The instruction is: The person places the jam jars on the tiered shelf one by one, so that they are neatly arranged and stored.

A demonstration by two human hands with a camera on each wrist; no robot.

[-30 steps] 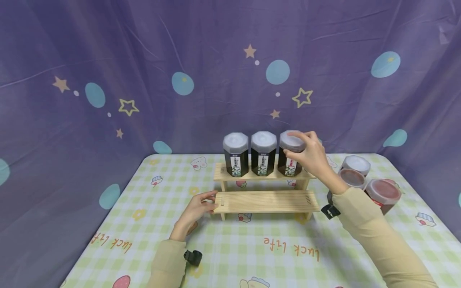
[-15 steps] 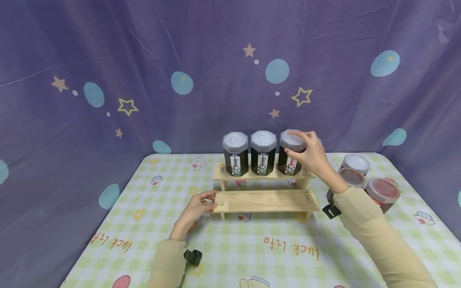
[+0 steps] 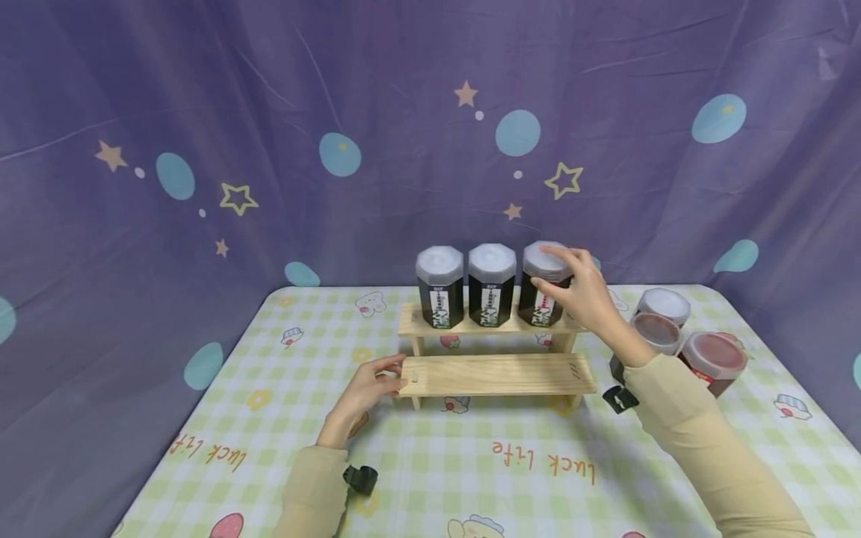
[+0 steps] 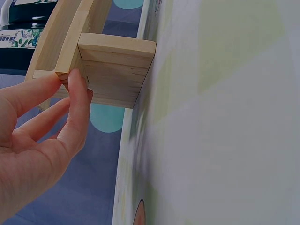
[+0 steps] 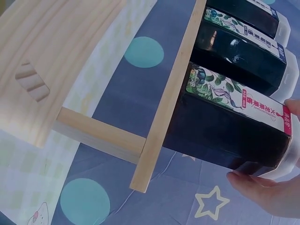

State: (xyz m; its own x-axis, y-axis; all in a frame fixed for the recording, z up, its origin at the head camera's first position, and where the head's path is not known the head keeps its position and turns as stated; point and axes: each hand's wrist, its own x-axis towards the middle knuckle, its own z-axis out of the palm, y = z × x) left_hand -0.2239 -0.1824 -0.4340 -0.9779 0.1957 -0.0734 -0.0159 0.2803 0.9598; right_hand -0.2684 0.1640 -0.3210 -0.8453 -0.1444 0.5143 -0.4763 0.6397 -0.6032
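A two-tier wooden rack [image 3: 498, 375] stands on the table. My left hand [image 3: 363, 390] pinches the left end of its lower board between thumb and fingers, plainly seen in the left wrist view. Three dark octagonal jars with frosted lids stand upright in a row on the upper board. My right hand [image 3: 585, 290] holds the rightmost jar [image 3: 542, 308] near its lid, thumb on one side and a finger on the other. In the right wrist view this jar [image 5: 225, 126] has a white and red label with leaves, and its base meets the upper board.
To the right on the checkered tablecloth [image 3: 538, 493] stand more jars: one with a white lid [image 3: 664, 305], one with a brownish lid [image 3: 656, 332] and a reddish jar [image 3: 716, 357]. My right forearm passes close to them. A purple curtain [image 3: 417, 97] hangs behind the table.
Almost nothing differs. The right hand has shifted very slightly at the rightmost jar, which stays on the upper board. The left hand stays on the rack.
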